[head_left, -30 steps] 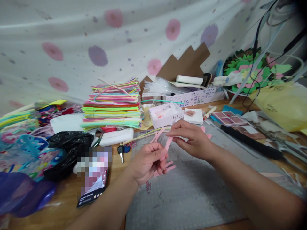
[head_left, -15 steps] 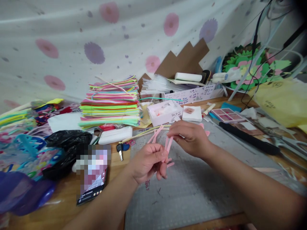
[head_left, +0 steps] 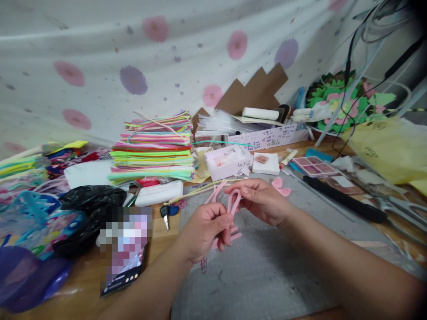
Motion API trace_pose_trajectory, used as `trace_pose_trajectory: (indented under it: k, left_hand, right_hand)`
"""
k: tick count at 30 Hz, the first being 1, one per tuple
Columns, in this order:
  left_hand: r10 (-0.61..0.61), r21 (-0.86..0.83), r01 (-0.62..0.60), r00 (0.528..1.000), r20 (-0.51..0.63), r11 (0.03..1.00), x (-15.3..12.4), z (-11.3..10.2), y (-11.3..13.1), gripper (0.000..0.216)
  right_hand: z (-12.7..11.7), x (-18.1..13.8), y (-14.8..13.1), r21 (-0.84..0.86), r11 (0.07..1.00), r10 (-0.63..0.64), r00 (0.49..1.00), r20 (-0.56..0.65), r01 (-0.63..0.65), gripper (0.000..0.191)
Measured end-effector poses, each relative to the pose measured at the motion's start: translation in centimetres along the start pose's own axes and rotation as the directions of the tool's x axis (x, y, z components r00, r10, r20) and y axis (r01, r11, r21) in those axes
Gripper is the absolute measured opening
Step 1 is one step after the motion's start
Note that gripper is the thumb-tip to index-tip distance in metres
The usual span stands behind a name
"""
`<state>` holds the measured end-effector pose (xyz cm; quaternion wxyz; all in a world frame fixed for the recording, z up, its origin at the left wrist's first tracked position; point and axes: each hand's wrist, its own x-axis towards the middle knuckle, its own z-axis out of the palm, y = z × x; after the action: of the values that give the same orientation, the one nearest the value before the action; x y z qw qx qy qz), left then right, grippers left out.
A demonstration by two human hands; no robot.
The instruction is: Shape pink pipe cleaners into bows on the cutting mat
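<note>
A pink pipe cleaner [head_left: 235, 203], bent into a narrow loop, stands up between my two hands. My left hand [head_left: 211, 229] is closed around its lower part, and more pink ends stick out above and below those fingers. With thumb and fingers pinched at the top of the loop, my right hand [head_left: 262, 199] grips the other side. Both hands are over the grey cutting mat [head_left: 267, 275]. Beyond the right hand lies a pink petal-like piece [head_left: 281, 186], and yellowish pipe cleaners [head_left: 193, 193] stretch across the mat's far edge.
Bundled coloured pipe cleaners [head_left: 151, 153] are stacked at the back. A phone [head_left: 125, 253] and a key [head_left: 164, 217] lie on the left. A small white box [head_left: 228, 163] is behind the hands. To the right are a black-handled tool [head_left: 343, 198] and scissors [head_left: 400, 209].
The pink loop has turned and its rounded opening now shows. My right hand has shifted slightly down, its thumb now against the loop. The view has tilted slightly.
</note>
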<state>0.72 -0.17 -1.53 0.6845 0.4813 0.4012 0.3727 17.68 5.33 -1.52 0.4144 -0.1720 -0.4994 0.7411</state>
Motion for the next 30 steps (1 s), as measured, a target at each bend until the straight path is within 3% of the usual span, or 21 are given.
trace_pose_trajectory:
  k: [11, 25, 30]
  left_hand:
    - [0.027, 0.034, -0.029, 0.999, 0.042, 0.999, 0.0, -0.2, -0.7, 0.032]
    - [-0.009, 0.15, 0.001, 0.998, 0.056, 0.989, 0.0, 0.0, -0.4, 0.033]
    - [0.026, 0.094, -0.035, 0.995, 0.096, 0.995, 0.0, -0.2, -0.7, 0.031]
  right_hand:
    - [0.5, 0.0, 0.2, 0.011, 0.999, -0.03, 0.998, 0.052, 0.03, 0.02]
    - [0.9, 0.1, 0.4, 0.053, 0.997, -0.055, 0.998, -0.041, 0.057, 0.016]
    - [1.6, -0.1, 0.3, 0.055, 0.993, -0.099, 0.991, -0.091, 0.104, 0.017]
